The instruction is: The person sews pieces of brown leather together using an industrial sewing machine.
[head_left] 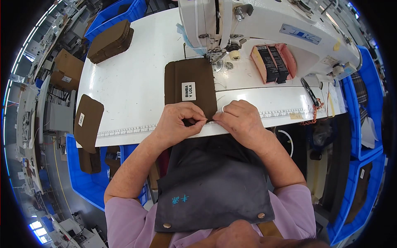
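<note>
Head view: a dark-brown, rounded rectangular fabric panel [175,82] with a small white label [188,91] lies mostly ahead of the hands, reaching toward a large white metal sewing machine [264,20]. The left hand [178,120] pinches its near right corner between thumb and forefinger; the right hand [241,120] grips the same corner, fingertips close by. The panel looks light, lightly padded and bendable, probably neither slippery nor fragile; its edges seem the best hold, away from the needle.
</note>
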Motion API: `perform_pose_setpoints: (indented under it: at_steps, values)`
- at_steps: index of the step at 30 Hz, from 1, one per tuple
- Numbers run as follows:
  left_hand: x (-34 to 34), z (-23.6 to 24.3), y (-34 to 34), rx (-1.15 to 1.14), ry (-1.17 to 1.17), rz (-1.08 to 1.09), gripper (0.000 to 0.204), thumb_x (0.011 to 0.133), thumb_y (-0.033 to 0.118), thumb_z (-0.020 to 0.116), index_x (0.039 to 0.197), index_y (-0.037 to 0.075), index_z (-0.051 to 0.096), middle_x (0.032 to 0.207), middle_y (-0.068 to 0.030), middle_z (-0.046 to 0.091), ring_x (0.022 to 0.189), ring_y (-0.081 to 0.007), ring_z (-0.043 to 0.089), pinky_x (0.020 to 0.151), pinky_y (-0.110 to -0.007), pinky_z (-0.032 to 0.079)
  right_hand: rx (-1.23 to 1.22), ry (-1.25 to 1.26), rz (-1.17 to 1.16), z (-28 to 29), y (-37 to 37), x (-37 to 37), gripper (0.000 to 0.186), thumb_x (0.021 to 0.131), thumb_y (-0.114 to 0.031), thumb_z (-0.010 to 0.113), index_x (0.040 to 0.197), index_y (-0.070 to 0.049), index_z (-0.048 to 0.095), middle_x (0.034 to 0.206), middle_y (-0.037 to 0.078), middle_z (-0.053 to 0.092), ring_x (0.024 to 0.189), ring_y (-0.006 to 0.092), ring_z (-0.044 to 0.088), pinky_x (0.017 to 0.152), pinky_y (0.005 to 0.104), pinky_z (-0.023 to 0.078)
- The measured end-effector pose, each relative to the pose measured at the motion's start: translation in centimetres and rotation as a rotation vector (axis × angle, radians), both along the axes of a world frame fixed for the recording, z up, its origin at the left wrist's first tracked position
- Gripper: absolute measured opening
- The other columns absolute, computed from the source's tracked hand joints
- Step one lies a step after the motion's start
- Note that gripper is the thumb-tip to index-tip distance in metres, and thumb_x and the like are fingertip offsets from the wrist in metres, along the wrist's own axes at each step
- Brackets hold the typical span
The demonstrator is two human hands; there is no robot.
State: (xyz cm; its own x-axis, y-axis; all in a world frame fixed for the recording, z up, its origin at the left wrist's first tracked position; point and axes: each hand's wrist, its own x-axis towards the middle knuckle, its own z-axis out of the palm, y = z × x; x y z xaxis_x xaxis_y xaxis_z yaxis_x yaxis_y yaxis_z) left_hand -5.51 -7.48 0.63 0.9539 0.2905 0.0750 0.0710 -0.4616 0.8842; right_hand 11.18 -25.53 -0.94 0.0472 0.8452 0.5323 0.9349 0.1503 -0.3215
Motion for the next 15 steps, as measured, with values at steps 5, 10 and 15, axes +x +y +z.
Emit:
perform_pose_setpoints:
  at_steps: [5, 10, 15]
  values:
    - [0.0, -0.1, 0.4, 0.061, -0.05, -0.065, 0.01, 0.08, -0.003, 0.078, 0.089, 0.0, 0.08, 0.096, -0.0063, 0.074, 0.083, -0.0138, 0.071, 0.076, -0.028, 0.058, -0.022, 0.096, 0.011, 0.5, 0.0, 0.3, 0.021, 0.078, -0.016, 0.082, 0.096, -0.009, 0.074, 0.082, 0.005, 0.063, 0.081, 0.0253, 0.066, 0.073, 0.039, 0.054]
    - [0.0, -0.1, -0.1, 0.028, 0.001, -0.001, 0.01, 0.079, -0.004, 0.078, 0.088, 0.0, 0.078, 0.095, -0.006, 0.073, 0.083, -0.013, 0.071, 0.074, -0.026, 0.057, -0.061, 0.169, 0.022, 1.0, -0.4, 0.4, 0.025, 0.078, -0.017, 0.083, 0.099, -0.008, 0.074, 0.082, 0.006, 0.062, 0.08, 0.0267, 0.065, 0.073, 0.0403, 0.054]
    - [-0.1, -0.2, -0.2, -0.042, -0.016, 0.021, 0.009, 0.079, -0.005, 0.077, 0.086, -0.001, 0.077, 0.095, -0.0067, 0.073, 0.082, -0.0127, 0.07, 0.074, -0.025, 0.057, -0.115, 0.247, 0.046, 1.5, -0.5, 0.7, 0.027, 0.079, -0.015, 0.084, 0.103, -0.007, 0.073, 0.083, 0.007, 0.06, 0.079, 0.0282, 0.064, 0.072, 0.0413, 0.053]
